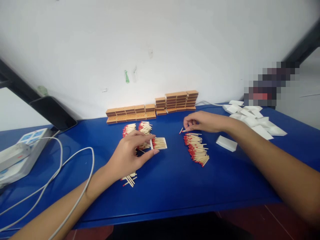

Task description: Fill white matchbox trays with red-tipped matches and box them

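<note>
Holding a white tray [151, 144] in left grip [130, 150]; right grip [203, 121] unclear; red box marks [140, 116] illegible.

A small white tray [151, 144] sits at the centre of the frame, open side up, with pale, red-headed matches [160, 143] inside, heads to the left. Right of centre, a loose match pile [196, 149] slants down and rightward, red heads mostly along its left edge

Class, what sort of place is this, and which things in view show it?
Probably a workbench for small handwork: a blue table bears heaped red-tipped matches, a row of stacked brown boxes and a pile of white trays.
</note>
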Motion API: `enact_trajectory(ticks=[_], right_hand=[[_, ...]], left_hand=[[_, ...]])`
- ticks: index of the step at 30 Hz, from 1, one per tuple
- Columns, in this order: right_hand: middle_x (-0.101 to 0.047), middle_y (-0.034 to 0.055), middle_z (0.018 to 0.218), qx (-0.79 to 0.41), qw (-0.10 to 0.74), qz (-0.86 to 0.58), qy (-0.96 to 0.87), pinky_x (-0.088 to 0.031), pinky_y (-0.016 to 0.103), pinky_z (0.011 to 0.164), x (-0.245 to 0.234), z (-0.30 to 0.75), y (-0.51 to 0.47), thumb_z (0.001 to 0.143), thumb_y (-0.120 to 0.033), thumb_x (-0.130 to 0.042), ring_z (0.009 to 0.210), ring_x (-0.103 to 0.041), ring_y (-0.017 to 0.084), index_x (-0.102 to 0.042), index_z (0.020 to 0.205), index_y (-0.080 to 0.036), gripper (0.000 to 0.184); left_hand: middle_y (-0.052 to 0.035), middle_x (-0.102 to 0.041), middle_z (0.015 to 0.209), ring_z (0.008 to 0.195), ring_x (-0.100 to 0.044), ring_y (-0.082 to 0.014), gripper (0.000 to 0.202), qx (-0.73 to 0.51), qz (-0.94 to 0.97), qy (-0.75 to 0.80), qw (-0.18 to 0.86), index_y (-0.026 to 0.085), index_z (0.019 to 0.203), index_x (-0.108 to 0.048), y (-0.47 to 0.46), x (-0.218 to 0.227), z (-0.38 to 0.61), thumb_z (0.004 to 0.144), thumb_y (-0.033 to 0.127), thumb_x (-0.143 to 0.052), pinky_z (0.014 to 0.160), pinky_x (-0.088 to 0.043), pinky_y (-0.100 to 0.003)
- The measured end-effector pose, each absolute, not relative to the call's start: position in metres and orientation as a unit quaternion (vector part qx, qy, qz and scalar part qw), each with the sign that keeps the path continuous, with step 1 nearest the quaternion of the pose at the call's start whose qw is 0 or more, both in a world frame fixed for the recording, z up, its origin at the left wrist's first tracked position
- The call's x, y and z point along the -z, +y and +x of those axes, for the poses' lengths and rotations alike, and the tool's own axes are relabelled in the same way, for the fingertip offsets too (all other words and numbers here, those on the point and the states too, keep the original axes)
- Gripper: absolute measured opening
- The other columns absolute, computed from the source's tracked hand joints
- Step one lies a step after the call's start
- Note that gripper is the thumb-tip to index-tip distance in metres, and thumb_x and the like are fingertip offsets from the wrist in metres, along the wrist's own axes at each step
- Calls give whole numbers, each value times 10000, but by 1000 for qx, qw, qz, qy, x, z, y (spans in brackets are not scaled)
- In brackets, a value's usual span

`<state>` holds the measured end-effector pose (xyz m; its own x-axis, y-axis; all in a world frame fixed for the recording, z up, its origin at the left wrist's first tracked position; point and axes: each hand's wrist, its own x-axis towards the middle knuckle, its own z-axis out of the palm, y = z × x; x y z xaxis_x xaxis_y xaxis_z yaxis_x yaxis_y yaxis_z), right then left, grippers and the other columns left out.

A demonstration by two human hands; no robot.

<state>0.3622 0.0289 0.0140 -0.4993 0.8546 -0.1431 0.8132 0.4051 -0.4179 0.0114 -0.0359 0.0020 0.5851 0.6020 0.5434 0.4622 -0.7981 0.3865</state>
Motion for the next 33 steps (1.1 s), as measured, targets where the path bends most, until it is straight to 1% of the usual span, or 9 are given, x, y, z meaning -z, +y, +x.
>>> enact_trajectory(ticks=[3,7,11,14,17,20,24,29,33], right_hand=[[-694,60,838,-223,47,-513,-828,-409,324,661,-11,361,28,939,-458,-579,731,-568,192,-675,891,-219,261],[-747,94,944,-209,52,-522,-825,-438,340,701,-8,359,27,950,-410,-551,807,-626,221,-672,933,-207,236],[-752,112,988,-190,53,-518,-833,-448,353,717,-6,357,27,966,-418,-534,833,-638,237,-665,942,-209,248],[-745,112,1003,-183,59,-501,-844,-448,357,723,-6,354,25,968,-393,-523,844,-638,241,-665,937,-210,235],[-733,100,980,-192,57,-484,-852,-436,347,696,-6,350,23,972,-397,-524,817,-619,225,-657,902,-212,238],[-709,76,882,-193,66,-489,-848,-412,332,647,-9,346,21,960,-463,-560,742,-585,203,-649,871,-216,277],[-702,70,818,-176,82,-529,-826,-402,330,611,-10,349,23,939,-523,-585,690,-581,203,-662,949,-211,322],[-746,113,897,-159,66,-551,-817,-451,358,672,-2,357,30,946,-446,-536,754,-636,231,-671,944,-198,283],[-754,129,966,-148,78,-531,-831,-481,380,735,4,357,33,973,-447,-483,822,-654,249,-647,930,-207,294]], left_hand=[[-99,-792,1069,971,-729,-243,383,-344,883,305,95,217,1278,-764,-35,-2,11,919,343,-811,861,-617,-391],[-96,-792,1064,983,-726,-243,376,-341,884,306,94,210,1270,-766,-35,-2,11,920,339,-810,886,-616,-401],[-103,-798,1065,984,-728,-252,382,-340,885,305,96,205,1277,-763,-34,-1,10,921,334,-808,863,-616,-398],[-114,-804,1097,1015,-724,-264,389,-343,887,295,96,199,1282,-760,-34,-1,10,923,344,-804,879,-611,-409],[-121,-804,1104,1023,-721,-265,390,-343,886,296,97,183,1280,-762,-33,0,10,925,339,-803,893,-607,-414],[-125,-799,1133,1036,-722,-266,391,-344,885,298,96,186,1279,-764,-33,0,10,923,342,-805,902,-608,-416],[-125,-807,1111,1030,-725,-270,403,-346,889,287,83,174,1284,-757,-34,0,10,928,357,-800,899,-612,-415],[-123,-805,1118,1030,-717,-264,402,-345,890,284,86,156,1277,-761,-34,0,11,920,336,-808,900,-608,-409],[-117,-807,1106,1033,-718,-268,403,-344,890,284,90,174,1286,-759,-33,1,11,921,338,-806,898,-609,-415]])
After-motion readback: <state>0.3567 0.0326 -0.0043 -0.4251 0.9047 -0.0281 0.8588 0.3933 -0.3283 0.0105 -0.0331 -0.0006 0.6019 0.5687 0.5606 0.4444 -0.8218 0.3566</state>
